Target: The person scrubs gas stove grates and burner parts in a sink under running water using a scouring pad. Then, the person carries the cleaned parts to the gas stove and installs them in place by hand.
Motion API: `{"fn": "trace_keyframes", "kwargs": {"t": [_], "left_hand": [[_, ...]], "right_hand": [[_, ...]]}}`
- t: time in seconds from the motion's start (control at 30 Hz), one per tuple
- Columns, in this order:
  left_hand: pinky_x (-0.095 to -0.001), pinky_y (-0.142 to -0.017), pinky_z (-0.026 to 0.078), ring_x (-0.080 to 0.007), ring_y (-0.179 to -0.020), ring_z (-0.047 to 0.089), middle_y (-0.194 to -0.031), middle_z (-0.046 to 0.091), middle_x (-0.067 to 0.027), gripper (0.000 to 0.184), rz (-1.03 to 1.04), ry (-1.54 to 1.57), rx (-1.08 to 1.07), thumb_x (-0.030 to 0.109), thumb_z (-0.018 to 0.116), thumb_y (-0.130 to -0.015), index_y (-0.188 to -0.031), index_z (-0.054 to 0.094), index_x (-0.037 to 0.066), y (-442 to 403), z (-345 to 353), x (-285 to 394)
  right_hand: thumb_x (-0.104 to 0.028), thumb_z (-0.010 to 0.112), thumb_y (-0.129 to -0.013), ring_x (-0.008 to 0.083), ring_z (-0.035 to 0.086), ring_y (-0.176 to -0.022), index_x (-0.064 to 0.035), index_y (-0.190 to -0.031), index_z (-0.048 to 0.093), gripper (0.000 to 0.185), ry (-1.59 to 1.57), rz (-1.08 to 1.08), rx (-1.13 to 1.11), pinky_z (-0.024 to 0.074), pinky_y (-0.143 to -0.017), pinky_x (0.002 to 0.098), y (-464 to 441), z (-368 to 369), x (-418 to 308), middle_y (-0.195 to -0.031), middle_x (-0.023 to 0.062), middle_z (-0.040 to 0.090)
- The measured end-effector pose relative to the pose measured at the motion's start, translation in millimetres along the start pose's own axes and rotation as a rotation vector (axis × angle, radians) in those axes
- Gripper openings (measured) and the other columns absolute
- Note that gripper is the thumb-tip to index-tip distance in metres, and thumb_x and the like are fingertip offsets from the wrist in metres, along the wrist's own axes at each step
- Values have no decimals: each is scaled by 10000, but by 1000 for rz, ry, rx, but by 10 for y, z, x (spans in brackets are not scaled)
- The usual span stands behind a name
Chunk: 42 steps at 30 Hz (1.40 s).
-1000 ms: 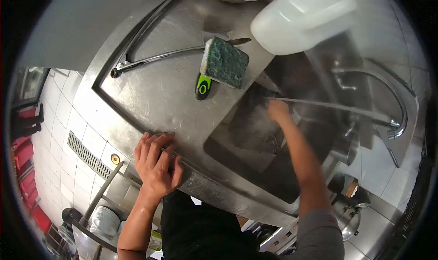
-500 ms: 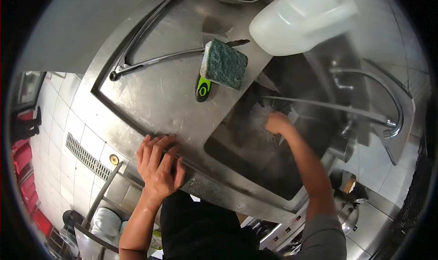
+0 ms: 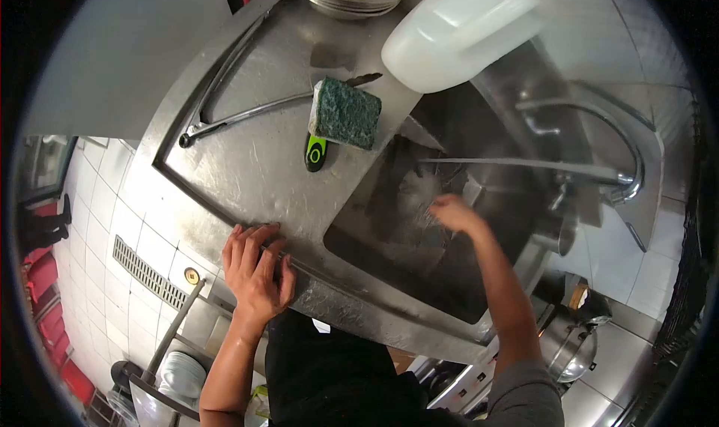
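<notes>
My right hand (image 3: 455, 213) is inside the steel sink (image 3: 479, 277), close to the water stream (image 3: 524, 165) from the tap. Its fingers are bent together; whatever they grip is blurred by splashing water. My left hand (image 3: 257, 270) rests on the front rim of the steel counter (image 3: 232, 180), fingers loosely spread, holding nothing. Left of the sink lies a green scouring sponge (image 3: 348, 114) with a white side. It covers part of a tool with a black and lime-green handle (image 3: 316, 153). A long metal tool like tongs (image 3: 251, 116) lies beside it.
A large white plastic jug (image 3: 457, 37) stands behind the sink. Stacked metal bowls (image 3: 352, 0) sit at the counter's back. A curved tap (image 3: 633, 150) rises on the right. Below are a metal pot (image 3: 573, 352) and stacked white plates (image 3: 182, 374).
The whole view has shifted, so the counter things appear further left. My right hand has moved slightly towards the tap side of the sink. My left hand stays on the rim.
</notes>
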<state>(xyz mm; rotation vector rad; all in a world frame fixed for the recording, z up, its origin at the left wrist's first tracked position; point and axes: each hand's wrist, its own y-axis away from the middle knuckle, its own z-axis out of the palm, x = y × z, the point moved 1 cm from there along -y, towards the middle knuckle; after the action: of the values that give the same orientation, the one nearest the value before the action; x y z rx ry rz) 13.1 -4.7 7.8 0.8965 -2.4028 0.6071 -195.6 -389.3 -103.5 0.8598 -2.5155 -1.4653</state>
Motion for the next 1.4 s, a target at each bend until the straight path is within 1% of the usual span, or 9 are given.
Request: {"fn": "trace_keyframes", "kwargs": {"t": [0.1, 0.33, 0.47, 0.77, 0.9, 1.1, 1.17, 1.27, 1.4], "left_hand": [[-504, -995, 379, -318, -1008, 580, -1046, 615, -114, 234, 13, 21, 8, 80, 643, -655, -886, 627, 41, -16, 0, 51], [-479, -933, 413, -354, -1021, 533, -1066, 573, -136, 256, 113, 122, 50, 118, 701, -638, -855, 581, 50, 51, 34, 0], [-459, -1084, 332, -314, -1086, 506, -1117, 548, -132, 258, 95, 24, -9, 162, 696, -690, -863, 564, 25, 29, -26, 37], [-459, -1085, 336, -314, -1072, 519, -1118, 561, -128, 231, 119, 76, 42, 153, 687, -723, -878, 574, 24, 29, 0, 58], [-461, -1086, 336, -310, -1058, 531, -1125, 569, -120, 217, 112, 35, 31, 158, 688, -751, -903, 596, 33, 31, -1, 47], [-460, -1084, 337, -309, -1058, 533, -1121, 573, -122, 209, 104, 39, 7, 156, 685, -752, -890, 595, 28, 33, -16, 47], [-461, -1084, 336, -310, -1062, 533, -1120, 574, -123, 209, 100, 30, 7, 154, 685, -749, -888, 595, 28, 44, -1, 45], [-462, -1084, 335, -313, -1069, 532, -1122, 573, -126, 211, 71, 30, -14, 150, 684, -741, -887, 595, 26, 72, 7, 44], [-463, -1080, 339, -310, -1067, 532, -1132, 569, -132, 219, 93, 34, 10, 147, 683, -731, -887, 591, 24, 59, 49, 17]], "right_hand": [[-329, 592, -854, 331, 511, -1243, 0, -1248, 573, 514, -389, -28, 240, 420, -1003, 395, -118, -495, -41, -1310, 225, 551], [-185, 615, -885, 381, 422, -1296, 47, -1350, 440, 549, -166, -242, 749, 323, -1098, 414, -698, 121, -853, -1372, 258, 466], [-57, 540, -854, 354, 464, -1259, 73, -1301, 471, 471, 519, -377, 619, 341, -1083, 405, -1993, 1273, 60, -1344, 249, 486], [-91, 484, -891, 407, 534, -1129, 88, -1205, 517, 363, 464, -380, 716, 391, -1046, 433, -1047, 756, 126, -1199, 282, 556], [-148, 440, -949, 383, 584, -1025, 26, -1125, 575, 282, 726, -443, 207, 441, -958, 428, -296, 571, -447, -1157, 256, 577], [-216, 414, -982, 289, 627, -1031, -19, -1235, 574, 359, -623, -420, 528, 490, -884, 415, -631, 1103, 40, -1158, 179, 645], [-113, 514, -897, 300, 675, -884, 14, -1048, 667, 250, 1210, -638, 708, 524, -781, 427, -909, 1592, 373, -1162, 212, 621], [-115, 429, -951, 308, 631, -1037, 37, -1177, 614, 329, 520, -261, 137, 492, -893, 396, -149, 861, -523, -1123, 175, 661], [-122, 414, -960, 313, 615, -1065, 36, -1185, 602, 333, 709, -196, 362, 484, -911, 430, -698, 1432, 26, -1143, 194, 639]]}}
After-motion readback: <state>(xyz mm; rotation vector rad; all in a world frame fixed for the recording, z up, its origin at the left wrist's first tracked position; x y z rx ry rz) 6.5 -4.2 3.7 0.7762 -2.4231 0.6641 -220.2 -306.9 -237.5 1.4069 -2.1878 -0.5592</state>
